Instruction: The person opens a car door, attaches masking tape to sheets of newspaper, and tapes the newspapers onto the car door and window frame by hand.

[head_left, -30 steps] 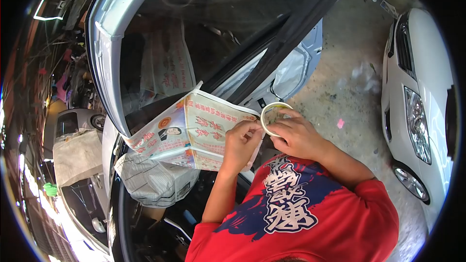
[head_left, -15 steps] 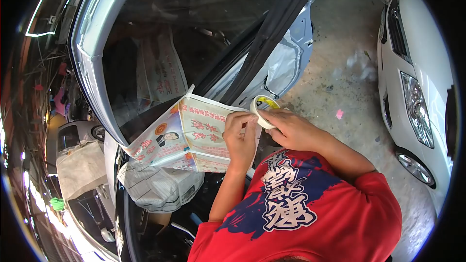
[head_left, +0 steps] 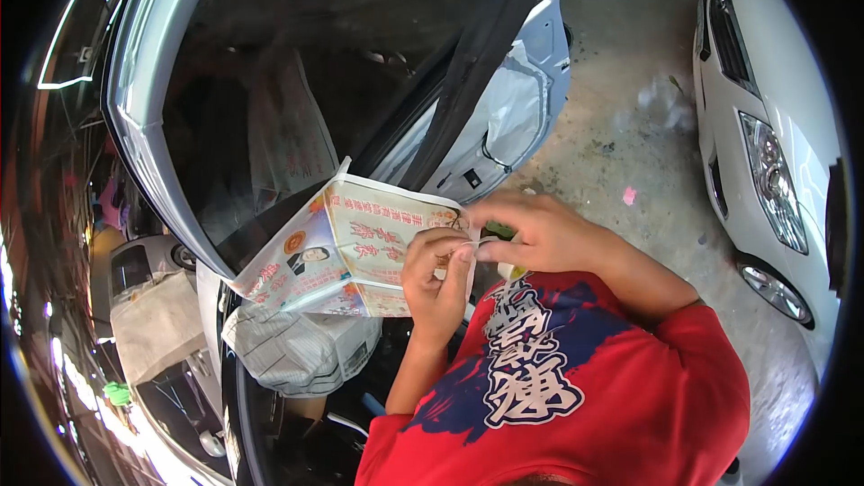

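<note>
printed paper sheet (head_left: pixel 378 247), covered in red characters, spans the lower edge of the dark car glass (head_left: pixel 261 54), just ahead of our chest, its right edge reaching our left hand (head_left: pixel 436 279). we judge it light and limp, apt to crease and easy to tear, with a matt face that should not slip much; the edges and corners seem the best places to take hold, with a flat pinch rather than a tug. creases already break it into angled panels, and one corner stands up in a point. our left thumb and fingertips are pressed together on a thin pale tape strip (head_left: pixel 479 242) beside that edge; we cannot tell whether they also grip the paper. our right hand, (head_left: pixel 540 234) fingers curled, holds the tape roll (head_left: pixel 507 272), which is mostly hidden and blurred; it should be light and firm, best held round its rim, while the strip looks narrow and flexible. below the sheet, a striped wrapping (head_left: pixel 292 351) sits wrinkled over a boxy form. around us we see smooth, glossy pillar metal (head_left: pixel 135 108), a pale door panel (head_left: pixel 540 63), mottled concrete (head_left: pixel 621 117) and, well apart, a white car (head_left: pixel 774 63) with rounded panels.
</note>
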A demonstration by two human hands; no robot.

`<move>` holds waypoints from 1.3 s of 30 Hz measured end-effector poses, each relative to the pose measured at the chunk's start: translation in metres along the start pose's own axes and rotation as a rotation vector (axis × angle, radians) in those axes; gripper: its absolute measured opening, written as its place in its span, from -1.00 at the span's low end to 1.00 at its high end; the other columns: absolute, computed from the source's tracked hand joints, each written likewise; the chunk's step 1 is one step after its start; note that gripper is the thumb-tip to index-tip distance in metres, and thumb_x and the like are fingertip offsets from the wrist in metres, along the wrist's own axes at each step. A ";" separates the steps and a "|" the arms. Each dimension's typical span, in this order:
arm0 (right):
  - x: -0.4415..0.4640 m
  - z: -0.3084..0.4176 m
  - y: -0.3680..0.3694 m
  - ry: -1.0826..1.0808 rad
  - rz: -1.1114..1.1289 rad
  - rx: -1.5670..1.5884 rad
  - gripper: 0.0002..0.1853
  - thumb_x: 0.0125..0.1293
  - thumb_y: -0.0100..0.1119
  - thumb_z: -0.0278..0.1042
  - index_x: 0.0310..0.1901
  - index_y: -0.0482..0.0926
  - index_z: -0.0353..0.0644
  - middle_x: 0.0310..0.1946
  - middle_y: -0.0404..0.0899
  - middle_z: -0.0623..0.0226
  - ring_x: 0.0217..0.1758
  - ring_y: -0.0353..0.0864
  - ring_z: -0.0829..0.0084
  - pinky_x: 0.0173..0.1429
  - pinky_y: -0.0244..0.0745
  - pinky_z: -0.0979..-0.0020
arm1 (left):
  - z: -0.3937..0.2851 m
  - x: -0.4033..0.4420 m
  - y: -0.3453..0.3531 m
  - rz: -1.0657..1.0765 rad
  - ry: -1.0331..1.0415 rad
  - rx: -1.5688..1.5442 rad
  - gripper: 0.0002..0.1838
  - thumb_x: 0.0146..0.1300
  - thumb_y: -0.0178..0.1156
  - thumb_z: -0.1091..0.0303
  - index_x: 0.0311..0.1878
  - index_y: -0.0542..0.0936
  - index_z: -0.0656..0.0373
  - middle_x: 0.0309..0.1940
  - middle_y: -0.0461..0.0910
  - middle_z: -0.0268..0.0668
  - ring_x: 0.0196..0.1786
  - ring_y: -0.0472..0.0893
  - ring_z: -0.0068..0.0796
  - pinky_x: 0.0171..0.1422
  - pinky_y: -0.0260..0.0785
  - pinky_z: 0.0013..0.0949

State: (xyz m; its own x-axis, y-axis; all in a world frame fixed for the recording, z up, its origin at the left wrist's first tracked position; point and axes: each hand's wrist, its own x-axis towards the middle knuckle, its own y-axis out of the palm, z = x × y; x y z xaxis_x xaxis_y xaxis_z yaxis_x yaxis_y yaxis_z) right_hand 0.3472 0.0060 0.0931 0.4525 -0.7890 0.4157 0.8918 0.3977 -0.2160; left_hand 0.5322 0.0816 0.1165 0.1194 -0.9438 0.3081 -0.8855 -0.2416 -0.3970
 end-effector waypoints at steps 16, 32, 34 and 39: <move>0.029 -0.161 0.049 0.154 0.313 -0.170 -0.73 0.41 0.16 -0.10 -0.22 0.67 -0.14 -0.30 0.71 0.10 -0.16 0.70 -0.03 -0.09 0.53 0.03 | 0.213 0.056 0.021 0.198 -0.276 -0.010 -0.80 0.41 0.00 0.55 -0.16 0.64 0.27 -0.32 0.64 -0.34 -0.25 0.57 -0.56 -0.07 0.42 -0.44; 0.098 -0.201 0.093 0.199 -0.222 -0.602 -0.67 0.34 0.27 0.02 -0.35 0.75 -0.07 -0.40 0.74 0.14 -0.34 0.74 0.02 -0.27 0.61 0.03 | 0.249 0.099 0.017 0.130 -0.186 0.150 -0.80 0.34 -0.02 0.53 -0.23 0.63 0.27 -0.24 0.67 -0.24 -0.18 0.62 -0.43 0.05 0.46 -0.38; 0.100 -0.200 0.094 0.219 -0.233 -0.601 -0.66 0.36 0.27 0.04 -0.34 0.75 -0.07 -0.42 0.74 0.15 -0.35 0.75 0.02 -0.27 0.61 0.03 | 0.230 0.098 0.019 0.123 -0.142 0.171 -0.77 0.35 -0.02 0.53 -0.15 0.65 0.27 -0.18 0.69 -0.21 -0.12 0.64 -0.38 0.10 0.46 -0.36; 0.097 -0.191 0.097 0.287 -0.261 -0.656 -0.55 0.36 0.25 0.16 -0.37 0.74 -0.11 -0.45 0.73 0.11 -0.37 0.75 0.01 -0.28 0.62 0.03 | 0.232 0.092 0.025 0.097 -0.143 0.063 -0.58 0.31 -0.03 0.62 0.20 0.58 0.29 0.09 0.68 -0.05 0.23 0.63 -0.22 0.38 0.40 -0.29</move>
State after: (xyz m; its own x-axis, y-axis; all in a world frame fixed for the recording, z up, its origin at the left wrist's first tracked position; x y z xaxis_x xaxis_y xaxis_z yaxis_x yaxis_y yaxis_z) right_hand 0.4770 -0.1214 -0.0567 0.1286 -0.9458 0.2982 0.7431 -0.1072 -0.6605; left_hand 0.6252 -0.0638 -0.0656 0.1013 -0.9848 0.1410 -0.8665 -0.1570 -0.4738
